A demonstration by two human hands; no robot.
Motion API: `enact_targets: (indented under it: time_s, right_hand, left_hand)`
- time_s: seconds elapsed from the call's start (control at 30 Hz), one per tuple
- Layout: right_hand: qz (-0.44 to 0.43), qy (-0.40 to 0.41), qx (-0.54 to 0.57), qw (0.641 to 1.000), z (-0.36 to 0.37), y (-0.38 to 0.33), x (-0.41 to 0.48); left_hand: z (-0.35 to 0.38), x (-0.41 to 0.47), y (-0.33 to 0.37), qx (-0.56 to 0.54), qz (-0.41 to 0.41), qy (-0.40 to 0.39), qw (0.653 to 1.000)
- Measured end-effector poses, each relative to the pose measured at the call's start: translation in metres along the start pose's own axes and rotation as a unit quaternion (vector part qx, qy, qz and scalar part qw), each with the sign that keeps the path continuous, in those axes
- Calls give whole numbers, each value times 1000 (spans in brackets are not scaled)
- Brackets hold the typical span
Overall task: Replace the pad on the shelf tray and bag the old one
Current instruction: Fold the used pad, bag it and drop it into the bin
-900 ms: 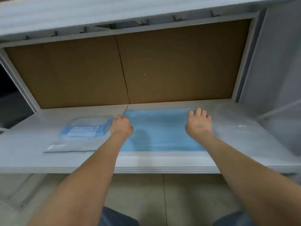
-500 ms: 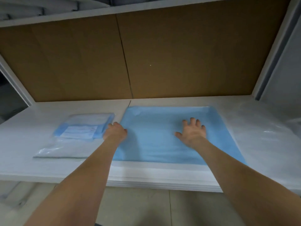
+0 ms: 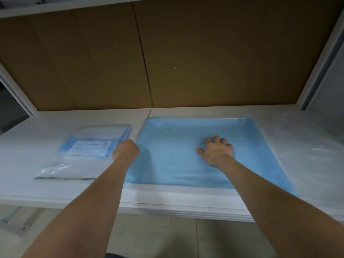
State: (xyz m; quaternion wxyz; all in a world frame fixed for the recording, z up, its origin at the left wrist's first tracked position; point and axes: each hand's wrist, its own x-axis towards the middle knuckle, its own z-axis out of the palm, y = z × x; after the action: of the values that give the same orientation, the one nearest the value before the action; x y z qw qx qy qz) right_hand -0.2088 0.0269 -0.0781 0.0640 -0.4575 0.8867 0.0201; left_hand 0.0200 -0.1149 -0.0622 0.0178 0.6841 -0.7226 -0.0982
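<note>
A blue pad (image 3: 176,149) lies spread flat on the white shelf tray (image 3: 167,202). My right hand (image 3: 216,151) rests palm down on the pad's middle right, fingers spread. At the pad's left edge sits my left hand (image 3: 126,149), fingers curled under and hidden from view; whether it pinches the edge I cannot tell. To the left lies a clear plastic bag (image 3: 74,161) with a folded blue pad and a white label (image 3: 91,146) inside.
A brown cardboard back panel (image 3: 167,53) closes the shelf behind, with a vertical seam. White shelf posts stand at both sides. Clear plastic film (image 3: 307,146) covers the shelf to the right of the pad. Floor shows below the front edge.
My right hand slid from the pad's far edge toward its middle, flattening it. The left hand stayed at the left edge. The camera moved closer and lower.
</note>
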Motion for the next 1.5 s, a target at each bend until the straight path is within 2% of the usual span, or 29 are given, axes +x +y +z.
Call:
enact_targets:
  time_s: [0.13,0.23,0.5,0.63,0.77,0.83,0.87,0.93,0.97,1.0,1.07,1.17,1.27,1.37,1.43,1.5]
  right_hand:
    - [-1,-3,-1,1000,1,-1,-1]
    - [-3,-7,2,1000,-1,-1,-1]
    - [-8,-16,5,1000,-1,1,0]
    - [-14,-24,34,999,-4,3,-1]
    - [-24,47,197,979,-14,5,-2]
    - [-10,50,336,940,-21,3,-3]
    - [-1,31,423,906,-24,1,-4]
    - [21,-31,612,790,-31,0,-8]
    - [34,-67,681,729,-35,3,-12]
    - [43,-94,724,682,-38,7,-13]
    - [45,-117,761,636,-40,20,-13]
    - [58,-82,798,594,-43,45,-13]
    - [90,-26,784,614,-44,72,-16]
    - [130,32,749,649,-43,94,-15]
    - [161,79,684,707,-41,109,-15]
    - [192,126,601,766,-38,125,-18]
  left_hand:
    - [0,-5,6,63,7,42,997]
    - [-5,-10,12,69,21,78,994]
    - [-17,-16,40,-115,62,159,979]
    - [-23,-19,64,-247,106,119,956]
    - [-26,-35,98,-331,147,54,930]
    - [-24,-48,118,-359,170,22,918]
    - [-23,-55,127,-377,183,4,908]
    - [-18,-71,147,-403,209,-31,891]
    - [-16,-79,156,-410,219,-51,884]
    - [-16,-88,165,-414,227,-73,878]
    - [-14,-104,183,-414,235,-114,872]
    - [-9,-123,204,-441,237,-196,843]
    - [-6,-141,216,-464,232,-249,818]
    - [-5,-151,224,-481,232,-243,810]
    - [1,-147,225,-469,234,-211,825]
    - [9,-138,223,-404,235,-144,872]
